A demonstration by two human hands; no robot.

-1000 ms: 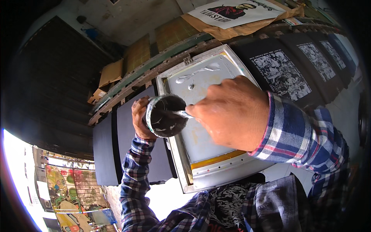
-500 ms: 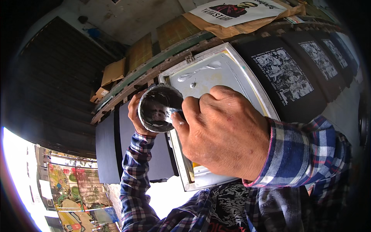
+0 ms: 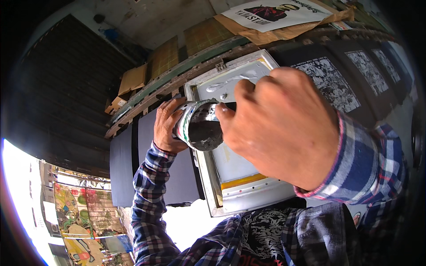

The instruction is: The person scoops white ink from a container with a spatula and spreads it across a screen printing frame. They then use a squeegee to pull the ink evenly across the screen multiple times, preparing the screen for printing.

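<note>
My left hand grips a paint-smeared round pot, tilted so its dark inside shows. My right hand is closed around a flat, ink-coated scraper, mostly hidden by the fingers, that reaches into the pot's mouth. Both are held over a silkscreen frame with grey mesh, which carries streaks and a blob of pale grey ink toward its far end and a yellow band at its near end.
Dark boards lie left of the screen; dark printed sheets run along the right. Beyond a rail are cardboard boxes and a poster on brown paper. A dark shutter and colourful painted panels are at the left.
The pot has tipped further over, its painted side now showing, and my left hand has turned with it. My right hand has moved up and right, drawing the scraper toward the rim.
</note>
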